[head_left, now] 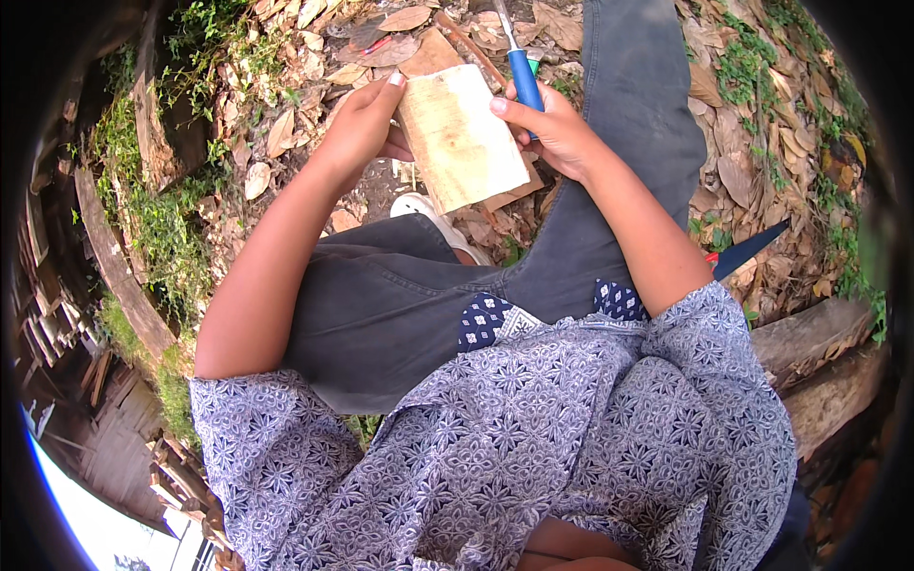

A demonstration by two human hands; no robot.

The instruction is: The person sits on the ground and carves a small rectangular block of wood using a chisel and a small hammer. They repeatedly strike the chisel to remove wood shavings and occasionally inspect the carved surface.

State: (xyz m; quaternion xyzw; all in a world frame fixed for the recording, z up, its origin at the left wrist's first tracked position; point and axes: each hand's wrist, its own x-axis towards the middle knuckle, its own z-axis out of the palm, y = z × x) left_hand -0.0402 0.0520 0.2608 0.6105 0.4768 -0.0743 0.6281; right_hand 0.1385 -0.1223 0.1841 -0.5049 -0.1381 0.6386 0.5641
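A pale, flat piece of wood (462, 138), bright in the sunlight, is held tilted in front of my knees. My left hand (367, 119) grips its left edge, thumb on the upper corner and fingers partly behind it. At the right edge, my right hand (557, 133) has its thumb against the wood. That same hand also holds a chisel (522, 81) by its blue handle, the metal shaft pointing away from me. Behind the pale piece, a browner flat board (430, 52) shows above and below; what it rests on is hidden.
Dry leaves (733, 176) and green plants cover the ground. Right of my leg lies a dark-bladed tool (752, 249) with some red at its near end. Logs (809, 333) lie at the right, timber (119, 257) at the left. A small red stick-like thing (378, 45) lies among leaves.
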